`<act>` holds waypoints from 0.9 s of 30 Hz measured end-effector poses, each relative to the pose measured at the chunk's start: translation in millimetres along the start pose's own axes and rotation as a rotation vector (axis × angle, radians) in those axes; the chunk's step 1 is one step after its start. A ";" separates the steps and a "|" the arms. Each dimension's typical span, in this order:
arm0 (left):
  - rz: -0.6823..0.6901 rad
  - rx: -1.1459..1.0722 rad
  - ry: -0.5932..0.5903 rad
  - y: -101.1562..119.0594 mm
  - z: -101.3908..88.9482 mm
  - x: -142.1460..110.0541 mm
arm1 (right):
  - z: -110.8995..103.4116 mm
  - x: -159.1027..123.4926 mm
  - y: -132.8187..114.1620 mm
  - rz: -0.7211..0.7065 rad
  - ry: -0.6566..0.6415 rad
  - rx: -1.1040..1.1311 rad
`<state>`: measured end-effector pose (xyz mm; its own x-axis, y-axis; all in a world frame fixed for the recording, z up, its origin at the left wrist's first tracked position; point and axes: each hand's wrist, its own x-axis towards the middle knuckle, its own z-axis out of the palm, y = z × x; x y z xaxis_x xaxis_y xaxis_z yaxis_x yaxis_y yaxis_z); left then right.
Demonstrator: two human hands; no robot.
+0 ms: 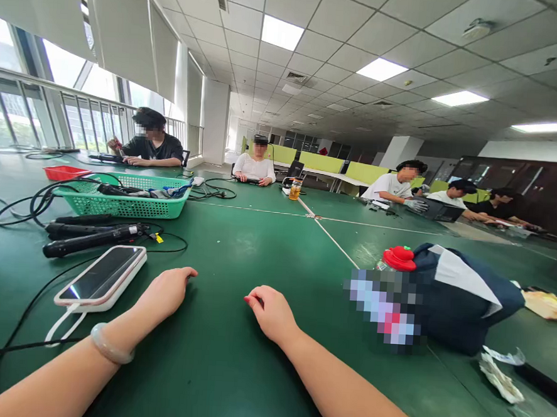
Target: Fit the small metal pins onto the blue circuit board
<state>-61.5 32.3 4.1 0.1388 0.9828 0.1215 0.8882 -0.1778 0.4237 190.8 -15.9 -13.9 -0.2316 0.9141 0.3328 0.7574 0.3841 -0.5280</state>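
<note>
My left hand [166, 293] rests on the green tabletop [219, 368], closed loosely with the fingers curled in and partly hidden. No object shows in it. A pale bangle [109, 347] circles that wrist. Close by on the left lies a phone [102, 276] in a white case, screen up, with a white strap at its near end. My right hand [272, 312] lies a little way across from the left, fingers curled and thumb against them, holding nothing that I can see. The two hands are apart.
A green plastic basket [122, 208] holds cables and tools; black rod-like devices [95, 238] lie before it. At right are a dark blue bag [461, 301], a red-lidded bottle [398, 258] and crumpled wrapping [501, 376]. A cup [295, 189] stands farther off. Several people sit around.
</note>
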 end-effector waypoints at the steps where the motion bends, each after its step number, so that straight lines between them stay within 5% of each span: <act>1: -0.002 0.099 0.007 -6.2 -2.7 2.3 | -0.7 0.8 3.3 0.017 0.001 0.024; 11: 0.015 0.449 0.031 -13.0 -9.1 -0.3 | 0.0 -1.9 9.7 0.038 0.023 0.118; 17: -0.006 0.425 0.027 -15.9 -10.1 2.3 | -0.9 -2.5 8.1 0.027 0.012 0.115; 23: 0.007 0.363 0.160 -17.6 -6.3 7.7 | 0.7 -1.7 7.0 0.012 -0.014 0.107; 27: -0.139 0.116 0.167 -16.0 -1.9 11.4 | 2.5 -2.3 7.0 0.019 -0.029 0.111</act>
<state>-75.0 46.2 0.4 -0.0541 0.9740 0.2201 0.9393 -0.0251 0.3422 195.1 -15.0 -20.3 -0.2364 0.9243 0.2997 0.6897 0.3769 -0.6182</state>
